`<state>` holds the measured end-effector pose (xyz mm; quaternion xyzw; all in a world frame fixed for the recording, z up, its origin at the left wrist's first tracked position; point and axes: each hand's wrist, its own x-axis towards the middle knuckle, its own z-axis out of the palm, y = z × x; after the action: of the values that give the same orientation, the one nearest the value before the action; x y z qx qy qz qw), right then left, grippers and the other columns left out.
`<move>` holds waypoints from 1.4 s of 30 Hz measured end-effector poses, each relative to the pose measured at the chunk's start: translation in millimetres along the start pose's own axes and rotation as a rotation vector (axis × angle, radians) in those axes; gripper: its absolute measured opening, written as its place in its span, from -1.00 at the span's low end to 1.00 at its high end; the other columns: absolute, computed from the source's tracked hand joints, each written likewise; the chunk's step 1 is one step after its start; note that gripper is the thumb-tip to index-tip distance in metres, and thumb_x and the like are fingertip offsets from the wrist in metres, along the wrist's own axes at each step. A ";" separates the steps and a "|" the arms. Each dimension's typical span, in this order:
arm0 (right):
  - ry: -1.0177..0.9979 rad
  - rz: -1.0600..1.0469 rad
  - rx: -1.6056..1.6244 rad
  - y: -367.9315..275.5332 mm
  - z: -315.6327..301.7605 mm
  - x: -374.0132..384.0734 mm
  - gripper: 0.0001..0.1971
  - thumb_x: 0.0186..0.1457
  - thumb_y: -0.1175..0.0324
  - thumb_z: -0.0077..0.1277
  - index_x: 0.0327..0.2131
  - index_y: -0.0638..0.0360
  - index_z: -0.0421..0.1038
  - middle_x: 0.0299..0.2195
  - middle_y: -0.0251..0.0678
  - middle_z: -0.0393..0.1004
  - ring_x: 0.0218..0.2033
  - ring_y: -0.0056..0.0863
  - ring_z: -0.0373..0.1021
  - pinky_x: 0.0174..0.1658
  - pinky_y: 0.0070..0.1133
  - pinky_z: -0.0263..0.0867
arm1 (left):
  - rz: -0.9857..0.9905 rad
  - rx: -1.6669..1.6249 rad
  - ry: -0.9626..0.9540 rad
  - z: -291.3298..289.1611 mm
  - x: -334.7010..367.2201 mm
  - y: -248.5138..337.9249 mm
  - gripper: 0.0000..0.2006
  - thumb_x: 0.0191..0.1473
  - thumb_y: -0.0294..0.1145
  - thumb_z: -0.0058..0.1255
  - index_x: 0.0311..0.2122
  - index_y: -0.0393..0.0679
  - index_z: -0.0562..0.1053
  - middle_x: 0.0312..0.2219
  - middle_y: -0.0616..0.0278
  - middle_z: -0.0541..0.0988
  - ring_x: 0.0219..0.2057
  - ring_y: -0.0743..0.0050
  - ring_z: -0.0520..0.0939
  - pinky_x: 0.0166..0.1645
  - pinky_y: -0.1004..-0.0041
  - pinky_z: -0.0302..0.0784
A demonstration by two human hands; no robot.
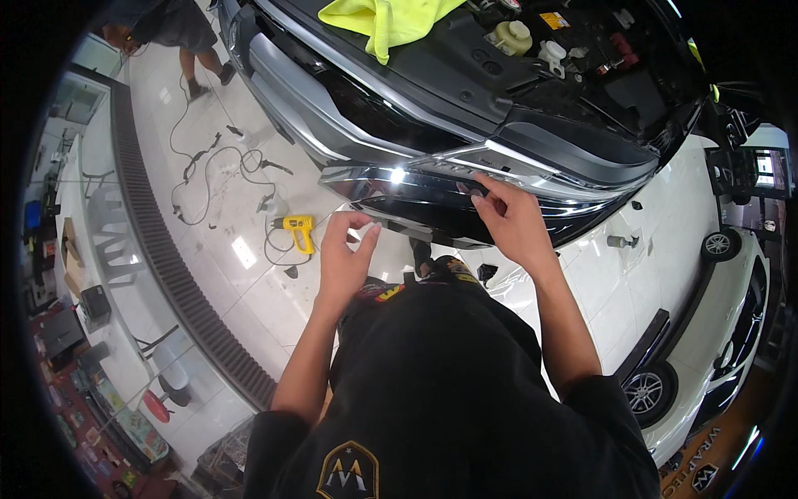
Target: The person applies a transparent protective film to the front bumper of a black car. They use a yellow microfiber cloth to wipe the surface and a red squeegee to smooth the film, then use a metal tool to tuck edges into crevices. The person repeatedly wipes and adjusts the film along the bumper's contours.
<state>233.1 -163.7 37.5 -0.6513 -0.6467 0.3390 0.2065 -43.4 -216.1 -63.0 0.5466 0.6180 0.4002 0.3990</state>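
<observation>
A person is leaning over a car's front end, the right hand pressing flat, fingers spread and gripping nothing, on the glossy headlight at about one o'clock from the picture's centre. The left hand, at about eleven o'clock, is pinching something too thin to make out, perhaps a film edge, just off the headlight's lower left corner. If the pinch is slipping or pulling unevenly, whatever it holds may be creasing or tearing; the heat gun and cables lying on the floor at nine o'clock are posing a tripping risk.

The heat gun lies on the floor left of the car's headlight; a cloth rests on the engine bay behind it.
</observation>
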 end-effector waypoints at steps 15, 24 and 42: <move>0.109 -0.089 -0.067 -2.5 10.1 15.4 -0.54 0.18 0.37 0.15 0.16 0.27 0.49 -0.44 -0.07 0.51 -0.43 -0.15 0.46 -0.23 -0.34 0.41 | 0.045 -0.007 -0.169 5.3 -32.3 9.5 -0.80 0.21 -0.37 0.19 -0.13 -0.20 0.50 -0.18 0.13 0.54 -0.12 0.13 0.58 -0.10 0.27 0.53; 0.139 -0.121 -0.124 -4.6 7.1 25.1 -0.52 0.18 0.36 0.14 0.17 0.29 0.47 -0.41 -0.08 0.56 -0.38 -0.14 0.52 -0.18 -0.33 0.43 | 0.088 -0.003 -0.162 6.1 -28.6 11.1 -0.82 0.20 -0.40 0.20 -0.14 -0.20 0.51 -0.20 0.14 0.56 -0.15 0.23 0.61 -0.13 0.32 0.53; 0.191 -0.097 0.079 7.1 17.9 39.4 -0.64 0.20 0.51 0.11 0.07 0.35 0.54 -0.46 -0.20 0.51 -0.52 -0.51 0.40 -0.36 -0.54 0.36 | 0.123 -0.211 -0.152 36.9 7.5 53.5 -0.83 0.19 -0.48 0.18 -0.11 -0.19 0.51 -0.17 0.22 0.57 -0.14 0.41 0.60 -0.11 0.42 0.50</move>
<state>222.8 -128.6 13.3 -0.6399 -0.6409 0.2905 0.3089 9.4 -202.1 -27.0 0.5672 0.5059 0.4439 0.4746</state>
